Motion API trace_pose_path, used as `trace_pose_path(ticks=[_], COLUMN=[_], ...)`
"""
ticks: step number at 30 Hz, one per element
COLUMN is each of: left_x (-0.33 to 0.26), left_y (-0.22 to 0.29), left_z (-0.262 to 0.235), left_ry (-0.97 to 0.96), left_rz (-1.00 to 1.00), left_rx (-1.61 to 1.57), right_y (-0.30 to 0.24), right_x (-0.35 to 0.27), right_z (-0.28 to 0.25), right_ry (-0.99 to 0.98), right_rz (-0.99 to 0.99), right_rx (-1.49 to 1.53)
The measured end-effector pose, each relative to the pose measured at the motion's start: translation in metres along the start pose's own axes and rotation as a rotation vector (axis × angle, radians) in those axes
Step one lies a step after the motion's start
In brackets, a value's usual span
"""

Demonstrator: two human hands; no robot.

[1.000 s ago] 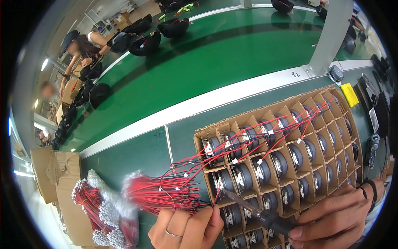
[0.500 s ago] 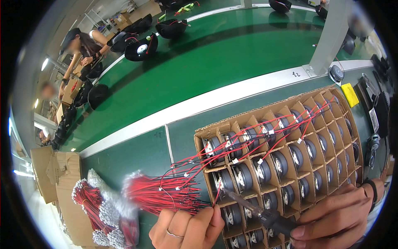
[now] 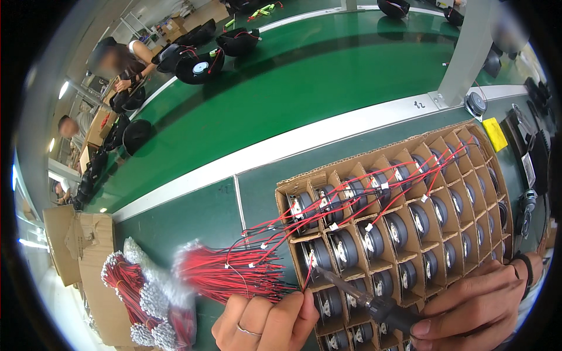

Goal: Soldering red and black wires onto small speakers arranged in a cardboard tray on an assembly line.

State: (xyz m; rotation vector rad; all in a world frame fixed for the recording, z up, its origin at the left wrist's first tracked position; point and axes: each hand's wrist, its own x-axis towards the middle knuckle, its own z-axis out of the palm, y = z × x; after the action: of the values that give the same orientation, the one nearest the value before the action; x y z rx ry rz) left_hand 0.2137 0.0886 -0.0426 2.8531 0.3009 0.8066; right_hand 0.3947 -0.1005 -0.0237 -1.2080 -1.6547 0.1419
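My right hand [image 3: 477,304] is closed round the dark handle of a soldering iron [image 3: 391,312]. Its tip points left and meets the terminal area of a round speaker [image 3: 316,255] in the box. Between thumb and forefinger, my left hand [image 3: 266,322] pinches a red wire [image 3: 308,275] whose upper end reaches the same speaker. That speaker sits in a cell of a cardboard divider box [image 3: 351,165] holding rows of similar speakers. Red and black wires with white connectors run across the top rows. A fanned bundle of red and black wires [image 3: 234,272] lies just beyond my left hand.
More tied wire bundles [image 3: 132,292] lie at left by a cardboard box [image 3: 96,281]. A green conveyor belt [image 3: 281,88] carries black shells behind a white rail. A grey post [image 3: 465,64], a loose speaker [image 3: 476,104] and a yellow pad [image 3: 494,134] are at right. A co-worker [image 3: 126,64] sits far left.
Both my hands, the iron and the wire stay almost in place. The black shells on the belt have shifted slightly left. The co-worker's head and arms have moved.
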Motion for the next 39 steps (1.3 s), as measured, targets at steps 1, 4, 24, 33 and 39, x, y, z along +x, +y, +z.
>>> trace_pose_path(ticks=[1,4,24,33,39], left_x=[0.0000,0.0003,0.0016,0.0014,0.0011], left_y=[0.0000,0.0002,0.0009,0.0008,0.0011], left_z=[0.0002,0.0005,0.0009,0.0006,-0.0001], left_ry=[0.000,0.003,0.008,0.005,0.000], left_rz=[0.000,-0.002,-0.004,-0.008,-0.008], left_rx=[0.000,-0.001,-0.009,-0.013,-0.013], right_y=[0.0001,0.0004,0.0007,-0.0001,0.0010], right_x=[0.0000,-0.0004,-0.0007,-0.0003,-0.0008], right_z=[0.0000,0.0009,0.0024,0.0014,0.0017], right_ry=[0.000,0.002,0.011,-0.003,-0.003], right_rz=[0.000,0.002,-0.001,0.001,-0.011], right_rx=[0.000,-0.005,-0.007,-0.020,-0.003])
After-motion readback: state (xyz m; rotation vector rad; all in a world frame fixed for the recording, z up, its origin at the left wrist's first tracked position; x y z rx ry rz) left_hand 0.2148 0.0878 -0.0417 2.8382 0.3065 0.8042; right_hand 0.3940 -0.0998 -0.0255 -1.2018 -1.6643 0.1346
